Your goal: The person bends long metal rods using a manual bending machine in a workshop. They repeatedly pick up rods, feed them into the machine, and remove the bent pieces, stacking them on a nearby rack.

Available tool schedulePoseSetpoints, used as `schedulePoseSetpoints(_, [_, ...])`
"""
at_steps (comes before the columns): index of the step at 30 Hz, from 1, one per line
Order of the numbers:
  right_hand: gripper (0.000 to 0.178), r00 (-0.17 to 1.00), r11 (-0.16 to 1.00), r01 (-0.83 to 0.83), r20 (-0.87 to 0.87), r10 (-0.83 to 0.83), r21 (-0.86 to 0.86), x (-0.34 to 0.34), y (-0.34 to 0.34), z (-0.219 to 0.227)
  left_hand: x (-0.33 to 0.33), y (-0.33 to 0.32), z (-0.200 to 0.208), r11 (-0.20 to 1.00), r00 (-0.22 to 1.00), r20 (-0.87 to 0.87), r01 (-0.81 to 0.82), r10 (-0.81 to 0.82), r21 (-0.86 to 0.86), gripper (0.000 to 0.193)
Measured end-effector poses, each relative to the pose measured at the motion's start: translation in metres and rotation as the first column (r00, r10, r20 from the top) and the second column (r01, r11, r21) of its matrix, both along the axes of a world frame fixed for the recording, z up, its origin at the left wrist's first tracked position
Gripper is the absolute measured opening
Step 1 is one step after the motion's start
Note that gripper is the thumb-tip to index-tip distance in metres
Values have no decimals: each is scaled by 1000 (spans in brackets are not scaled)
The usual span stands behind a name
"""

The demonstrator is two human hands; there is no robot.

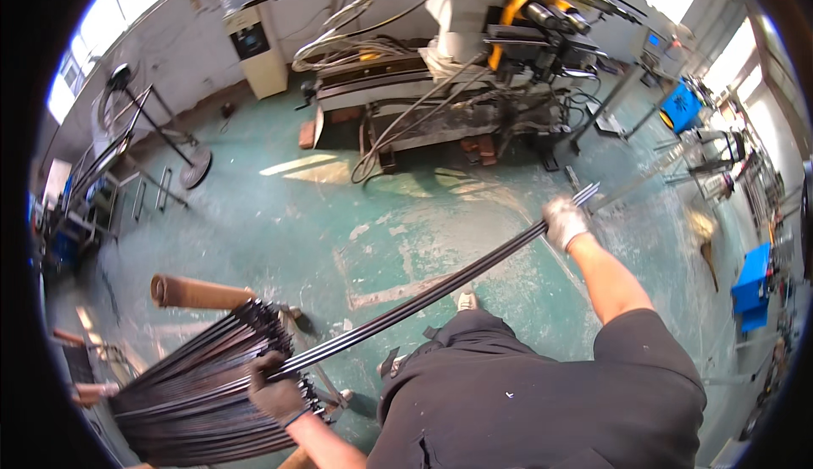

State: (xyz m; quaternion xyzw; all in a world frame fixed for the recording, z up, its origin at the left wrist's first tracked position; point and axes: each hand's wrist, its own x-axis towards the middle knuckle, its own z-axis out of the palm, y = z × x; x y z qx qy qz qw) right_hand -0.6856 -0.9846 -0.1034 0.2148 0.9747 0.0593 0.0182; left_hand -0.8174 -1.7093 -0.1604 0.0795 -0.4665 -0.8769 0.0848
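A small bundle of long dark metal rods (pixel 423 296) stretches across in front of me, from lower left up to the right. Near its right end, my right hand (pixel 563 222) in a pale glove is closed around the rods, whose tips poke out past the fingers. My left hand (pixel 275 391), in a dark grey glove, wraps round the bundle's other end. That hand is just over a big stack of similar dark rods (pixel 195 393), which rests on a stand with brown padded bars (pixel 201 292). How many rods are in the bundle I cannot make out.
Ahead stands a large machine (pixel 440 113) with hoses and orange parts. At the back left are a water dispenser (pixel 257 52) and a round-based pole stand (pixel 196 167). Blue bins (pixel 751 287) and racks line the right side. Green worn floor (pixel 406 240) lies between.
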Motion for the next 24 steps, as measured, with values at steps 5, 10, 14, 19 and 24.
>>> schedulePoseSetpoints(5, [16,459,725,499,-565,-686,-475,31,170,-40,-38,99,123,863,967,-168,247,-191,440,21])
schedulePoseSetpoints(10, [38,574,-608,-729,205,-793,-315,-28,72,-5,-47,281,132,875,970,-74,241,-232,420,20])
schedulePoseSetpoints(14, [21,492,-580,-720,308,-814,-381,-67,111,-34,-68,405,150,888,931,41,331,-362,320,26])
schedulePoseSetpoints(19, [23,412,-452,-737,196,-890,-503,-87,237,-35,-141,399,170,842,878,-140,479,-458,247,33])
schedulePoseSetpoints(24, [23,190,-250,-717,163,-968,-650,-131,349,-8,-209,440,168,881,896,-180,437,-407,183,43])
